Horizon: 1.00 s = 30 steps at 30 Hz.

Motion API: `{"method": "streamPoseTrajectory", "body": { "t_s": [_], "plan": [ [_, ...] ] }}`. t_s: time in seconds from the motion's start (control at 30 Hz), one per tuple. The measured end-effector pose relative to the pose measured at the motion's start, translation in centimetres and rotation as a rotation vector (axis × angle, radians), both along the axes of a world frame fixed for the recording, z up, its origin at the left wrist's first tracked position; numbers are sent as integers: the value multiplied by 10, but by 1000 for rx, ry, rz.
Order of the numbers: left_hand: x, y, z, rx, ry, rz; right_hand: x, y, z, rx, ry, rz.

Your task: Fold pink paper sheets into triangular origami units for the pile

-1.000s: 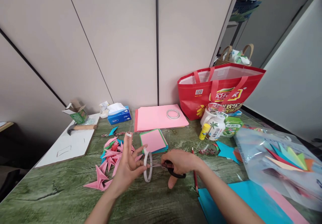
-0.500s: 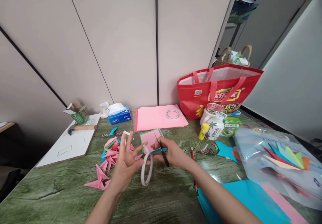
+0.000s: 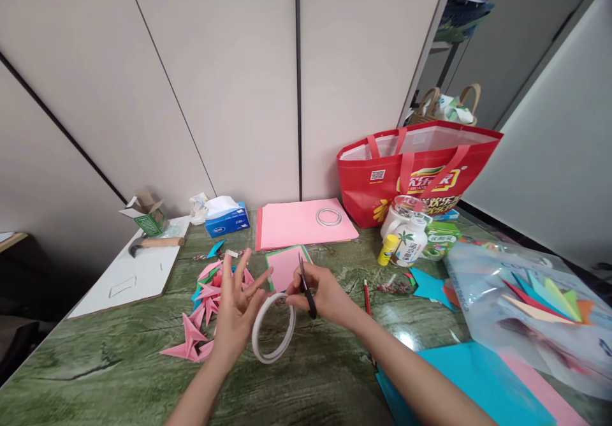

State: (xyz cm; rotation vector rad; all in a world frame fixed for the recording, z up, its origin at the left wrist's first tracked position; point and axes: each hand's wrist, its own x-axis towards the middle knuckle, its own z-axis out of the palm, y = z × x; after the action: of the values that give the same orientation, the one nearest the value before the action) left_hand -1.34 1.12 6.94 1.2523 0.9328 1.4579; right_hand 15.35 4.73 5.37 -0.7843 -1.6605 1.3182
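A roll of double-sided tape (image 3: 257,337) hangs upright between my hands, its top rim at my right thumb. My right hand (image 3: 327,295) is closed round black-handled scissors (image 3: 308,293) with the blades pointing up and away. My left hand (image 3: 235,311) has its fingers spread, with the thumb beside the roll's left rim; whether it touches is unclear. Small white tape pieces (image 3: 233,254) sit at its fingertips. Behind the hands lies a small pink sheet (image 3: 285,266) with green edges. Folded pink paper stars (image 3: 189,340) are heaped beside my left hand.
At the back are a tissue box (image 3: 227,220), pink sheets (image 3: 291,222) under another tape roll (image 3: 329,209), and a red bag (image 3: 373,190). Glue stick (image 3: 387,249) and bottle (image 3: 410,242) stand right, near a pencil (image 3: 366,295) and plastic bag (image 3: 497,273). A hammer (image 3: 157,242) lies left.
The tape roll has swung left and turned to show more of its ring. My left index finger has drawn back slightly from it. My right hand and the scissors have shifted a little left.
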Motion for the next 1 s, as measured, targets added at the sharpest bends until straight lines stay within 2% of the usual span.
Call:
{"method": "streamPoseTrajectory", "body": {
  "t_s": [0.23,0.37,0.57,0.77,1.0],
  "plan": [
    [5,1,-10,157,278,114,-5,1,-10,-89,2,-12],
    [6,3,-10,190,325,137,-7,0,-13,-83,-42,-19],
    [3,7,-9,64,144,49,-9,2,-19,-93,-69,-49],
    [0,10,-10,17,42,-37,-10,5,-28,-25,-172,-121],
    [-5,16,-11,-68,-75,-5,-9,9,-38,-45,-308,-163]
  ]
}}
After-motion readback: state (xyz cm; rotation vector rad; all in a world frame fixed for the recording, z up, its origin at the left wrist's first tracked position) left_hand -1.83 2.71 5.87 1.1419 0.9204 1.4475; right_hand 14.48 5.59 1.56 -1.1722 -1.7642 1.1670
